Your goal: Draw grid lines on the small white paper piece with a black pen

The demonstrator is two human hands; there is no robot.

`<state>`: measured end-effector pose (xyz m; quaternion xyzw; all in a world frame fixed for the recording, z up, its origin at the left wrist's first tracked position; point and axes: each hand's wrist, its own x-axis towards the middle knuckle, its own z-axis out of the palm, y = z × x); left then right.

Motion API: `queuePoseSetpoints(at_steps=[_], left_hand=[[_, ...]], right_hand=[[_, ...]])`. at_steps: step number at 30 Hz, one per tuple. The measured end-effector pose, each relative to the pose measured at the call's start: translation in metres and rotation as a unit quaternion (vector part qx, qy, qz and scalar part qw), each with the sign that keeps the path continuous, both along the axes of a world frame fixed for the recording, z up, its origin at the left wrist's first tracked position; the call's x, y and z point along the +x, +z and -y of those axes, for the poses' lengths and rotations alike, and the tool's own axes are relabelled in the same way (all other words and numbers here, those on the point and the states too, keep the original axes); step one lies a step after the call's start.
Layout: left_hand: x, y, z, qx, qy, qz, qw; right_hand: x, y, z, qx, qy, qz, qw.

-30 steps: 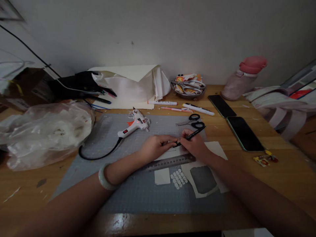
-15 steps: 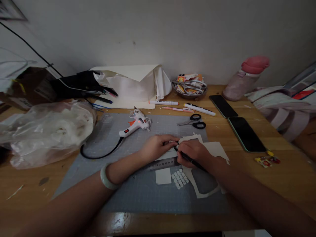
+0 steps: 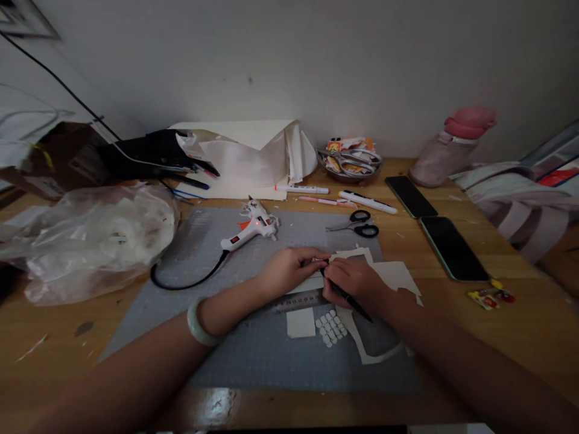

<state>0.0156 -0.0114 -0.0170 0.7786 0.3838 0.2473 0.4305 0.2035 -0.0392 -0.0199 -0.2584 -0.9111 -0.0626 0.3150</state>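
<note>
Pen (image 3: 346,296), thin and black, sits gripped in right hand (image 3: 357,280), tip angled up-left toward left hand's fingertips. Left hand (image 3: 289,269) pinches down on a white paper strip (image 3: 312,282), fingers curled, touching it just above metal ruler (image 3: 296,299). Both hands meet mid grey gridded cutting mat (image 3: 253,355) on wooden desk (image 3: 520,337). Small white square card (image 3: 300,322) and cluster of white foam dots (image 3: 330,328) lie just below the hands. White glue gun (image 3: 248,228) with black cord up-left; black-handled scissors (image 3: 359,223) up-right, both apart from hands.
</note>
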Motion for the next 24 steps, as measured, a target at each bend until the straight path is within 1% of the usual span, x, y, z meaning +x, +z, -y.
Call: queuePoseSetpoints(at_steps=[4,6,8,10,11,12,13,15,16,17,18,19,24], left_hand=[[0.000,0.001,0.000,0.006,-0.001,-0.001,1.000],[0.000,0.001,0.000,0.010,-0.001,-0.002,1.000],[0.000,0.002,0.000,0.011,0.000,-0.007,1.000],[0.000,0.002,0.000,0.010,0.000,-0.011,1.000],[0.000,0.002,0.000,0.009,0.000,-0.013,1.000],[0.000,0.001,0.000,0.007,-0.002,-0.014,1.000],[0.000,0.001,0.000,0.004,-0.002,-0.015,1.000],[0.000,0.000,0.000,-0.001,0.000,-0.017,1.000],[0.000,0.000,0.000,-0.002,0.001,-0.019,1.000],[0.000,0.000,0.000,-0.001,0.003,-0.021,1.000],[0.000,0.000,0.000,0.001,0.004,-0.023,1.000],[0.000,0.001,0.000,0.004,0.004,-0.025,1.000],[-0.001,0.001,-0.001,0.013,0.001,-0.043,0.999]], right_hand=[[0.000,-0.002,0.000,-0.009,-0.002,-0.017,1.000],[0.002,-0.004,0.001,-0.030,-0.008,-0.021,0.999],[0.005,-0.006,0.001,-0.080,-0.027,-0.037,0.996],[0.007,-0.005,-0.001,-0.166,-0.073,-0.087,0.979],[0.007,-0.004,-0.003,-0.221,-0.104,-0.128,0.961],[0.007,-0.002,-0.005,-0.281,-0.134,-0.174,0.934],[0.007,0.000,-0.008,-0.344,-0.160,-0.219,0.899],[0.007,0.003,-0.015,-0.463,-0.183,-0.290,0.817],[0.006,0.004,-0.018,-0.506,-0.187,-0.307,0.784],[0.006,0.005,-0.021,-0.539,-0.186,-0.316,0.759],[0.006,0.006,-0.024,-0.561,-0.183,-0.318,0.742],[0.006,0.006,-0.026,-0.574,-0.178,-0.321,0.732],[0.010,0.004,-0.032,-0.595,-0.151,-0.375,0.694]])
